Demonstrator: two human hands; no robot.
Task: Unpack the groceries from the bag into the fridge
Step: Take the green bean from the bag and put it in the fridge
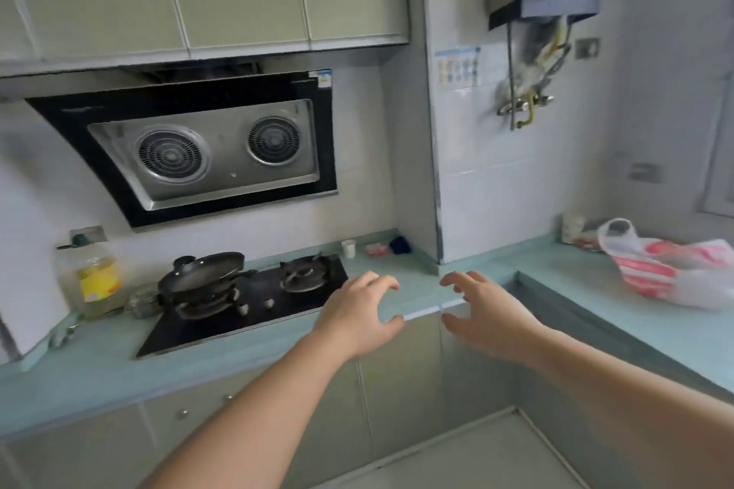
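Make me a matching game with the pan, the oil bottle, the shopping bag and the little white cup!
Things:
1. pan
2. oil bottle
3. shopping bag
4. little white cup

Places:
A. counter on the far right
B. on the stove's left burner
C. counter behind the right burner
D. left of the stove

Pairs: 1-B, 2-D, 3-A, 4-C

A white plastic bag point(671, 270) with red print is seen slumped on the counter, handle loop raised, well right of the right hand's fingertips point(451, 282).
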